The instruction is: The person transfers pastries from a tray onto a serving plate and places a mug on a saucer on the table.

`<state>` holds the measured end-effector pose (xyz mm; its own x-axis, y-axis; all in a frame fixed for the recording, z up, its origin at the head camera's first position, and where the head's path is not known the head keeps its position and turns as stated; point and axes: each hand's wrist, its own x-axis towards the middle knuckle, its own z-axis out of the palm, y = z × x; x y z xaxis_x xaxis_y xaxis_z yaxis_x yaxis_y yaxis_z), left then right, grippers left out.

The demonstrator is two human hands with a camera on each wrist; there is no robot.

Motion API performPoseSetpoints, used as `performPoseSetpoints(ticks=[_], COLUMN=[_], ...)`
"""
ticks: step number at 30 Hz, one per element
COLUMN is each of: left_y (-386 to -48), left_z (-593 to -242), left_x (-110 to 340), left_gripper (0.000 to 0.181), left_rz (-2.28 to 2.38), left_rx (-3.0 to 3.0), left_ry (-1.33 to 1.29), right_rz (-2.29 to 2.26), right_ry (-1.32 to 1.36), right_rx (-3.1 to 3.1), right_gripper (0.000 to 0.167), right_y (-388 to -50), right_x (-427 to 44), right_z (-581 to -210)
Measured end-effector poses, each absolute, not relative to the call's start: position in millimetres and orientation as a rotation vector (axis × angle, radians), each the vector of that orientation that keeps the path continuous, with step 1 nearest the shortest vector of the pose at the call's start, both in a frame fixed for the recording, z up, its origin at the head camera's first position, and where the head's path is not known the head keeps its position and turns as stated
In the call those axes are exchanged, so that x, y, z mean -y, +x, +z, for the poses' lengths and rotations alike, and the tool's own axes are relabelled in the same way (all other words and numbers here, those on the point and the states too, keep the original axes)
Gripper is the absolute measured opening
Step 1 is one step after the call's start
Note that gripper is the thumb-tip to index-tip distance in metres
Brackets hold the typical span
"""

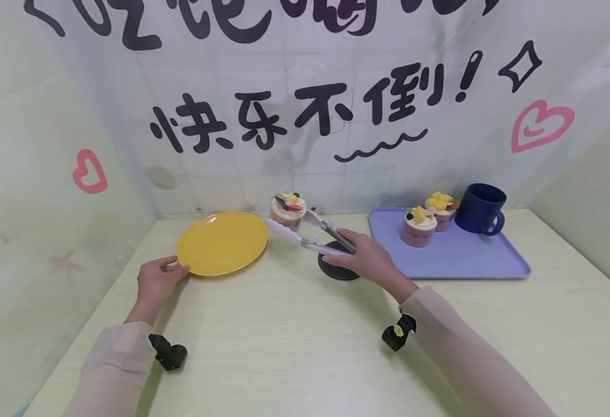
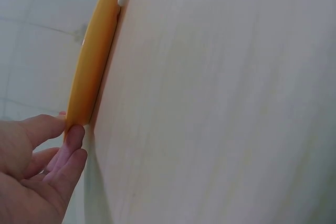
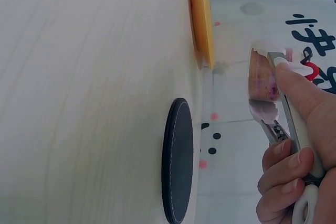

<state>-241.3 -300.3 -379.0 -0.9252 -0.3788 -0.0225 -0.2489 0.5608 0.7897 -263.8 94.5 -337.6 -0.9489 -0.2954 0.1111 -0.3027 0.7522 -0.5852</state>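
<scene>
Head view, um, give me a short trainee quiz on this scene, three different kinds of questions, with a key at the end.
1. Multiple choice: what is the right hand holding?
A) A dark blue mug with a side handle
B) White-and-silver tongs
C) A round black coaster with a stitched edge

2. True or false: the left hand holds the rim of the round, shallow yellow plate.

3. Count: how many small round cups of pink dessert topped with cream and fruit stand on the rectangular lavender tray?

Key: 1. B; 2. True; 3. Two
</scene>
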Motion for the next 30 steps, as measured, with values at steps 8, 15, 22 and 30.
performPoseSetpoints(ticks=[8,15,22,30], left_y=[-239,-239,-240,-239], left_z=[-378,-377,-377,-378], left_x=[299,298,295,296], left_gripper=[0.054,0.054,0.053,0.053], left_rz=[-1.313,-1.317,-1.318,-1.312], left_rx=[2.642,2.628,2.630,2.619], left_ry=[0.554,0.549,0.553,0.562], right_rz=[0.994,1.022,1.006,1.029], right_ry=[0.495,0.445,0.422,0.394], right_rx=[2.931,2.949,2.969,2.994], right_gripper=[0.076,0.076,0.077,0.078], right_y=[-265,-271,-277,-282], right_x=[-89,-84,-76,-65], right_z=[-338,-341,-347,-348])
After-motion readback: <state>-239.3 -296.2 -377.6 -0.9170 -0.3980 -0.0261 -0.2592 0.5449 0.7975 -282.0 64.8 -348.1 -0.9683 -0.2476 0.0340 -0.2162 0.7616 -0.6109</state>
